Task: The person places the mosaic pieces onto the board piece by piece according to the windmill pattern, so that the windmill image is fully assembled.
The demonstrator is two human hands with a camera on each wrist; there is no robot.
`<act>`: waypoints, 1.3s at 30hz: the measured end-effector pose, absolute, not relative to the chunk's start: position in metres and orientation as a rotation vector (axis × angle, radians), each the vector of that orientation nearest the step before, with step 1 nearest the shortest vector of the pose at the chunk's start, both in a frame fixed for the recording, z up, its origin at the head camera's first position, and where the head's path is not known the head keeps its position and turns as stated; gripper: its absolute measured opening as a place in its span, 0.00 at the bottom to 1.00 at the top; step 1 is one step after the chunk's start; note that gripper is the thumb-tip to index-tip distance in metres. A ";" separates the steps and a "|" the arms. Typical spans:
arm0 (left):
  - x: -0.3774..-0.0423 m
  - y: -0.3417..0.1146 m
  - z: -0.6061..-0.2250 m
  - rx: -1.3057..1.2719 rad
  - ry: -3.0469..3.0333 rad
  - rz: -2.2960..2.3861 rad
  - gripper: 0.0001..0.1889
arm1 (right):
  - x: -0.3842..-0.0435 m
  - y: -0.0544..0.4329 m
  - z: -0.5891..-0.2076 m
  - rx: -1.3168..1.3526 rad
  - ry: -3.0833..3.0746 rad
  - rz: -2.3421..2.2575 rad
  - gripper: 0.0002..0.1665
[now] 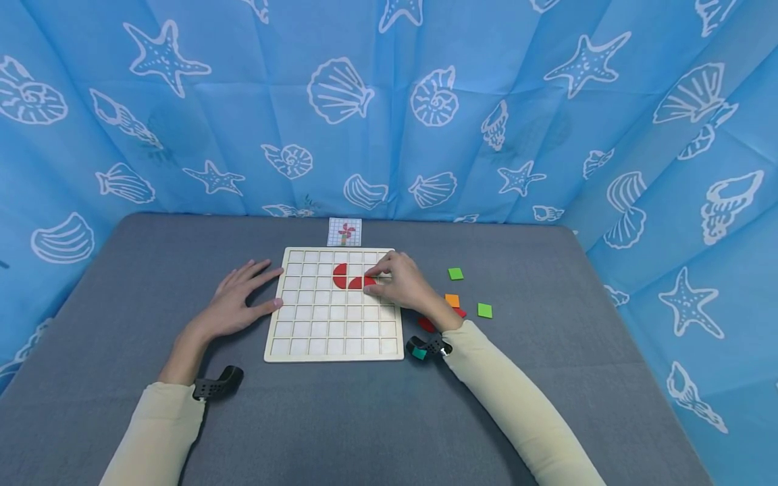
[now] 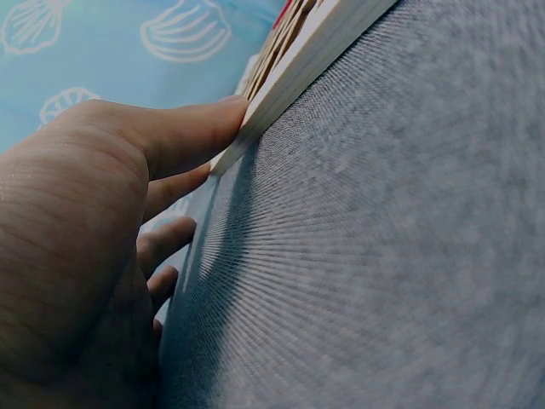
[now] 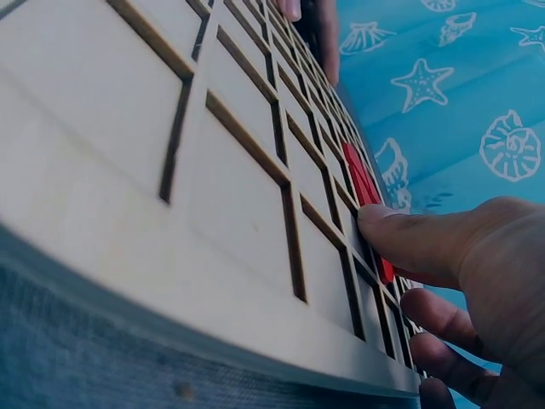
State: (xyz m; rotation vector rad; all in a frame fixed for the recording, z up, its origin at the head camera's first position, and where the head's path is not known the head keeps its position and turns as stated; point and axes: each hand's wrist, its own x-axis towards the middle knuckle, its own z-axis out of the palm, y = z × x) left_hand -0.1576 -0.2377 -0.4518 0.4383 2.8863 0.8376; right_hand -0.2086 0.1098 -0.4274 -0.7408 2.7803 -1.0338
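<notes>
A pale wooden grid board [image 1: 334, 359] lies flat on the grey-covered table. My left hand [image 1: 237, 300] rests at its left side, fingers spread and fairly straight; in the left wrist view the thumb [image 2: 200, 132] touches the board's edge. Over the upper right of the grid, my right hand [image 1: 402, 282] pinches a red piece [image 1: 369, 282] between thumb and fingers, down at the cells. Directly left of it lies a red quarter-round piece [image 1: 355, 283], and further left are two more, one above the other [image 1: 340, 269]. The right fingers partly hide the pinched piece.
Behind the board lies a small card [image 1: 333, 233] picturing a red pinwheel on a grid. To the right are loose pieces: green squares [image 1: 455, 273], an orange square [image 1: 452, 300] and red pieces [image 1: 427, 325] partly covered by my right forearm. A blue shell-print curtain [image 1: 377, 155] hangs behind.
</notes>
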 end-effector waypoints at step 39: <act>-0.156 -0.237 -0.450 0.438 2.885 0.854 0.39 | -0.186 0.145 -0.413 -0.726 2.792 -1.085 0.20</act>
